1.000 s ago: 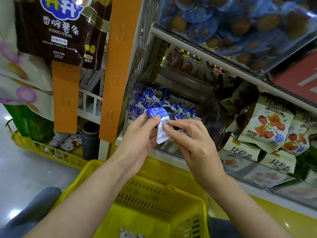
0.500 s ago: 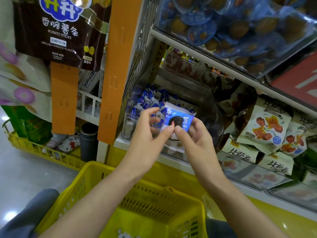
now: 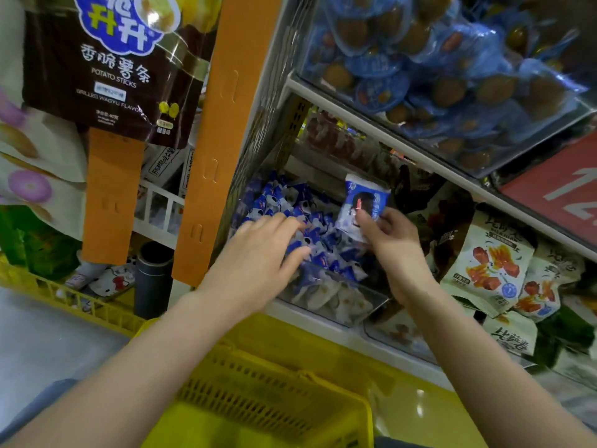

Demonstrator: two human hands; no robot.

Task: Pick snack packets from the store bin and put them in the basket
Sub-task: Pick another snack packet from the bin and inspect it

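- The yellow basket (image 3: 274,399) sits nearest, below both forearms, its mesh wall and rim in view; what lies in it cannot be made out here.
- A moment ago both hands pinched one blue-and-white packet between them. Now they have parted: the left hand (image 3: 258,257) has let go and reaches, fingers spread and empty, onto the heap of packets in the clear store bin (image 3: 365,307).
- The right hand (image 3: 394,240) alone keeps the snack packet (image 3: 361,205), nipped between thumb and fingers by its lower edge, held upright above the bin and well clear of the basket.
- My reading: one packet is secured but not yet dropped in, and the left hand is after a second, so the picking is only partly done.
- The held packet shows a dark round biscuit picture; its lettering is too small to read.
- To the right, pale pouches (image 3: 487,260) carry Chinese characters and pictures of red food pieces.
- Farthest, upper left, a dark brown bag (image 3: 116,76) reads "POTATO STICKS" and "GRILLED WAGYU FLAVOR" under Chinese lettering.
- A red sign (image 3: 562,195) at the right edge shows part of a white numeral.
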